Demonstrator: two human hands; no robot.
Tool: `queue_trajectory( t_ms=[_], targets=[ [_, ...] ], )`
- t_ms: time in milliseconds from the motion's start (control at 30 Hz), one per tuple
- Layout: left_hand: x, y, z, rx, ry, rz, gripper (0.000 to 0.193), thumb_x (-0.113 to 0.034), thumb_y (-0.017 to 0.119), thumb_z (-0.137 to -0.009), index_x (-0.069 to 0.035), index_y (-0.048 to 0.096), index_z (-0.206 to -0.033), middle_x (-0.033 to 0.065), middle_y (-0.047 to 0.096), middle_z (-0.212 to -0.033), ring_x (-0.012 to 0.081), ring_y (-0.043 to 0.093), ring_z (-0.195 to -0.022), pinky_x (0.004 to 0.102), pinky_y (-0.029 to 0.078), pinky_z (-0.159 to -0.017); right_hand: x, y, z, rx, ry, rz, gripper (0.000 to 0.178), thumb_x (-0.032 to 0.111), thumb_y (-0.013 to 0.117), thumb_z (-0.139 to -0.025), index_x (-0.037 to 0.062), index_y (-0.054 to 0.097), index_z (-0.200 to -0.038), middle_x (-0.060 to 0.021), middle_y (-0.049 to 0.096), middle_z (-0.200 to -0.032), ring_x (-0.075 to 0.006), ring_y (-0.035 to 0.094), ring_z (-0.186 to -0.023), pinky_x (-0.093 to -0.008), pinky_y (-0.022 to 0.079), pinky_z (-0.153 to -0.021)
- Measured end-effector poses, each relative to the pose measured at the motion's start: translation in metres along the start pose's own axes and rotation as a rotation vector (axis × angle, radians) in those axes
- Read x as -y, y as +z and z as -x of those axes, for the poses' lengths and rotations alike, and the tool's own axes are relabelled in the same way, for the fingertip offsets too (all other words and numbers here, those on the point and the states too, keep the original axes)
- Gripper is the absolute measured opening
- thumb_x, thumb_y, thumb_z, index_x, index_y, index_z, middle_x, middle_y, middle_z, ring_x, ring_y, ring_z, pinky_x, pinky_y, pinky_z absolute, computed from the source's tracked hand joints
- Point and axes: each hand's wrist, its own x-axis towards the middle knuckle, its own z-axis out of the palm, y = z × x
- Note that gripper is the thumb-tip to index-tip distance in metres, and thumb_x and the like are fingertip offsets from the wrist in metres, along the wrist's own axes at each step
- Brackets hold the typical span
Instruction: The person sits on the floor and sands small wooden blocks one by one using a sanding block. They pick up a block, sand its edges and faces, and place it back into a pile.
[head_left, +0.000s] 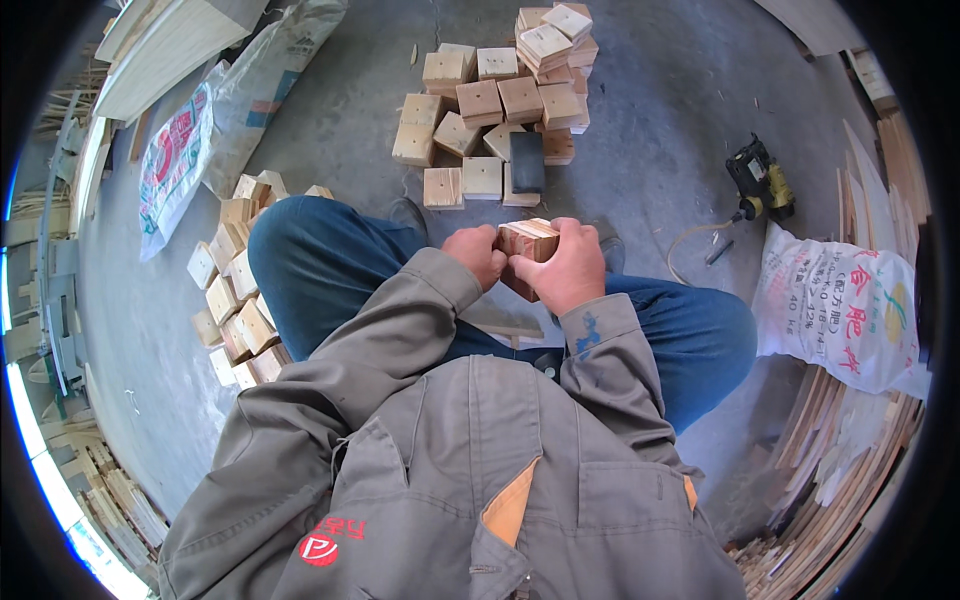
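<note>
Between my knees I hold a wooden block (527,240) with a layered, striped top. My right hand (572,265) grips its right side, with the thumb along the near face and the fingers behind. My left hand (478,254) is closed, its curled fingers against the block's left side; the fingertips are partly hidden. Just beyond stands a pile of square wooden blocks (480,103), many with a small dark mark in the middle. A dark rectangular piece (526,162) rests at the pile's near right.
More wooden blocks (238,285) are heaped beside my left knee. Off to the right, a nail gun (760,180) with a yellowish hose and a small dark strip (719,252) lie on the concrete floor. A white sack (838,310) sits on stacked boards (850,460). Plastic sacking (210,140) lies far left.
</note>
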Motion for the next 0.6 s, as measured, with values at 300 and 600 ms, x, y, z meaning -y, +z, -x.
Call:
queue_trajectory(
  t_ms=[300, 600],
  targets=[
    [-0.013, -0.008, 0.004, -0.001, -0.027, -0.138, 0.025, -0.022, 0.062, -0.086, 0.0, 0.068, -0.096, 0.0271, 0.072, -0.095, 0.0456, 0.069, -0.093, 0.0531, 0.055, -0.087, -0.005, 0.007, 0.0, -0.028, -0.047, -0.005, 0.068, 0.035, 0.088, -0.067, 0.0001, 0.061, -0.118, -0.0243, 0.059, -0.112, -0.0411, 0.064, -0.101, -0.0447, 0.055, -0.088],
    [-0.017, -0.011, 0.004, 0.025, -0.039, -0.187, 0.027, -0.024, 0.062, -0.086, 0.0, 0.068, -0.097, 0.027, 0.072, -0.097, 0.0449, 0.07, -0.093, 0.0524, 0.056, -0.086, -0.004, 0.01, 0.001, -0.074, -0.094, -0.02, 0.062, 0.032, 0.088, -0.068, -0.0008, 0.059, -0.112, -0.0249, 0.058, -0.11, -0.0419, 0.064, -0.098, -0.0454, 0.055, -0.085]
  ],
)
